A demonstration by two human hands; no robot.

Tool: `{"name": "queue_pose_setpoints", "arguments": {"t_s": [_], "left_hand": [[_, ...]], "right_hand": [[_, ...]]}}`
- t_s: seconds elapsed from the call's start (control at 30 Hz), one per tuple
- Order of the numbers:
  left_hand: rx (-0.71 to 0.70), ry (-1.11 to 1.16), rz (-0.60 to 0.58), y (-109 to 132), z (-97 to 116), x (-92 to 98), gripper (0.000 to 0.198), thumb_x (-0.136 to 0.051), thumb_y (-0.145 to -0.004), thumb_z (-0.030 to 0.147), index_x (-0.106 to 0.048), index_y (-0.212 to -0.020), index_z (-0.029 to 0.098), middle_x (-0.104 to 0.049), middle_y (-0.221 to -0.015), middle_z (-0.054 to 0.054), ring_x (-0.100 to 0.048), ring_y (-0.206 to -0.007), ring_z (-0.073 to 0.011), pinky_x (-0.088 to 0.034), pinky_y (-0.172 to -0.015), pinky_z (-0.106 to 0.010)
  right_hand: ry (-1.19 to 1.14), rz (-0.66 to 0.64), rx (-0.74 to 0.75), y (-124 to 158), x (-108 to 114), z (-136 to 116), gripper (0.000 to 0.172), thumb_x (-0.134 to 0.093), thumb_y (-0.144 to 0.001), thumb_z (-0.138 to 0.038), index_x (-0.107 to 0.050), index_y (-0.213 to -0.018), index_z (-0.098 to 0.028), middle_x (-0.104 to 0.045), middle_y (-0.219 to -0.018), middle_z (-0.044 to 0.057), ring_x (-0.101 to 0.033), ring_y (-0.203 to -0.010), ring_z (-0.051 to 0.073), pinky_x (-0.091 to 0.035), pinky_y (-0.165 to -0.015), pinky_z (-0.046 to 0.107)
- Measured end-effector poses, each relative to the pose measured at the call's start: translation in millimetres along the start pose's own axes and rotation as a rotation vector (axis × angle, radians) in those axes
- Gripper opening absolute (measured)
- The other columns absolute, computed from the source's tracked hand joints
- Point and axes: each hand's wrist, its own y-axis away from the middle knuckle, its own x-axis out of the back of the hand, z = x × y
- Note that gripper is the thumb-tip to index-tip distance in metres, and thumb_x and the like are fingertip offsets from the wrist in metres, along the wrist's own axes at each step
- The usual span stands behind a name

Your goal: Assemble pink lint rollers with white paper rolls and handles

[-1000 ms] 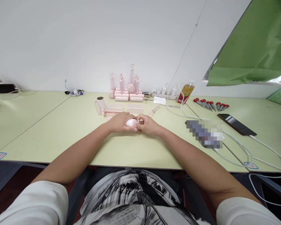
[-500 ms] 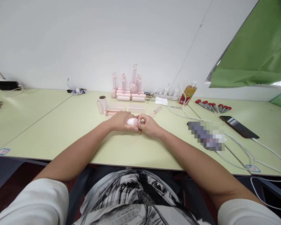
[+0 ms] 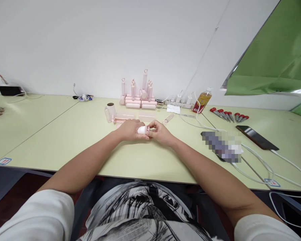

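My left hand (image 3: 128, 130) and my right hand (image 3: 160, 133) meet over the middle of the pale green table (image 3: 65, 140). Between them sits a small white and pale pink roller part (image 3: 141, 130). My left hand's fingers wrap round its body. My right hand pinches its right end with thumb and fingertips. Just behind my hands lie a clear pink tray (image 3: 122, 118), a clear cover (image 3: 147, 117), a small cardboard roll (image 3: 112, 109) and a pink handle (image 3: 168, 118).
Pink rollers and handles (image 3: 139, 97) are stacked by the wall. A power strip (image 3: 177, 103), a yellow bottle (image 3: 201, 101), red-handled screwdrivers (image 3: 227, 115), a dark phone (image 3: 257, 142) and white cables (image 3: 266, 164) lie to the right. A green cloth (image 3: 273, 57) hangs at upper right.
Both hands stay closed on the roller part and have barely moved. The view has shifted a little, with the head tilting slightly.
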Motion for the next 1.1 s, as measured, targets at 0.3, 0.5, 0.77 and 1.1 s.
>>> {"name": "queue_pose_setpoints", "arguments": {"t_s": [0.3,0.5,0.77,1.1], "left_hand": [[0.019,-0.047,0.098,0,5,-8.3,0.051,-0.056,-0.079,0.066,-0.069,-0.093,0.019,-0.062,-0.085,-0.008,-0.060,-0.079,-0.0244,-0.038,-0.064,-0.032],[0.017,-0.023,0.136,0,3,-11.5,0.048,-0.058,-0.080,0.064,-0.070,-0.093,0.018,-0.061,-0.085,-0.008,-0.060,-0.080,-0.0238,-0.039,-0.066,-0.032],[0.053,-0.025,0.136,1,7,-10.1,0.046,-0.059,-0.079,0.063,-0.069,-0.090,0.019,-0.060,-0.083,-0.007,-0.059,-0.079,-0.0230,-0.039,-0.064,-0.031],[0.063,-0.021,0.140,0,8,-10.1,0.044,-0.062,-0.078,0.060,-0.069,-0.092,0.018,-0.060,-0.085,-0.008,-0.059,-0.080,-0.0235,-0.040,-0.065,-0.031]], "right_hand": [[0.198,0.038,0.044,0,0,3,0.043,-0.079,-0.069,-0.044,-0.057,-0.098,-0.021,-0.058,-0.075,-0.004,-0.054,-0.064,0.012,-0.043,-0.058,0.025],[0.293,0.082,0.059,0,-1,1,0.042,-0.076,-0.069,-0.046,-0.063,-0.099,-0.020,-0.057,-0.069,-0.004,-0.052,-0.063,0.013,-0.039,-0.059,0.025],[0.288,0.076,0.075,0,0,1,0.042,-0.075,-0.070,-0.047,-0.065,-0.099,-0.019,-0.059,-0.071,-0.003,-0.053,-0.063,0.013,-0.040,-0.060,0.025],[0.314,0.071,0.084,0,0,1,0.040,-0.073,-0.072,-0.045,-0.066,-0.102,-0.018,-0.064,-0.078,-0.001,-0.056,-0.066,0.014,-0.042,-0.061,0.026]]}}
